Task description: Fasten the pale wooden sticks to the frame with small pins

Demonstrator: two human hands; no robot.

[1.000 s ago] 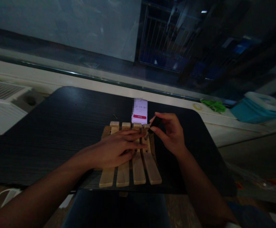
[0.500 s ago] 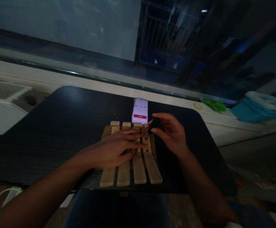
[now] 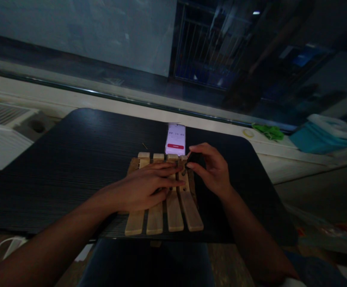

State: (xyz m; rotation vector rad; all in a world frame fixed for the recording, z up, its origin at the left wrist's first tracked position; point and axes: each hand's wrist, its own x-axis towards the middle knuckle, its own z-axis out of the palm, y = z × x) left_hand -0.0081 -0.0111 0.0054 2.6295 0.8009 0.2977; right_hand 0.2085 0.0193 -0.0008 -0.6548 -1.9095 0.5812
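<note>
Wooden slat rack (image 3: 164, 211) lies near the front edge of the tabletop (image 3: 80, 159); our left hand (image 3: 145, 187) rests on it, flat and open; our right hand (image 3: 212, 169) curls at its far right corner, and we cannot tell its grip; phone (image 3: 175, 139) just beyond.

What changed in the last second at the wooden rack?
The right hand has eased slightly left and down, fingertips nearer the far right end of the pale slatted wooden rack; whether it pinches anything is too dark to tell. The left hand stays flat on the slats; lit phone and black table unmoved.
</note>
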